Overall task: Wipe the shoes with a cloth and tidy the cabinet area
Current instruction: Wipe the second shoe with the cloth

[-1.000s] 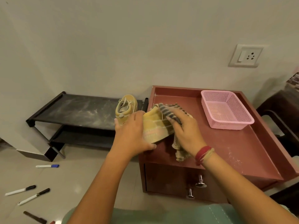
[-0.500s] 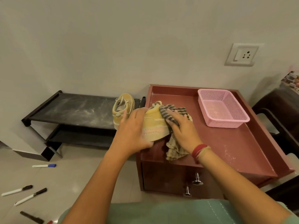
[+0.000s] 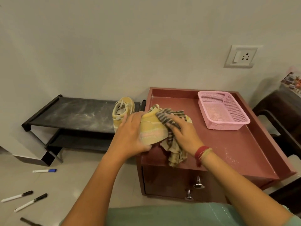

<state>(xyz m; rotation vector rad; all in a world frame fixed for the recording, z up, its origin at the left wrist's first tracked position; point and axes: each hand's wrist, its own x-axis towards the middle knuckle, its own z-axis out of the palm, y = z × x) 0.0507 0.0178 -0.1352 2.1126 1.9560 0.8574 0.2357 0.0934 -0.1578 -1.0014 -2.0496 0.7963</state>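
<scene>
A yellow shoe [image 3: 152, 129] lies on its side at the left edge of the red-brown cabinet top [image 3: 231, 144]. My left hand [image 3: 128, 134] grips its heel end, thumb under the sole. My right hand [image 3: 184, 134] presses a striped cloth [image 3: 171, 118] against the shoe's upper, and the cloth's loose end hangs over the cabinet's front edge. The second yellow shoe [image 3: 123, 111] stands on the right end of the dusty black shoe rack [image 3: 73, 115].
An empty pink basket [image 3: 223, 110] sits at the back right of the cabinet top. Two drawer knobs [image 3: 197, 183] face me. Several markers [image 3: 44, 170] lie on the tiled floor at the left. A dark chair [image 3: 280, 111] stands to the right.
My right hand with the cloth has slid slightly along the shoe's upper. My left hand keeps its hold on the shoe; the view shifted a little.
</scene>
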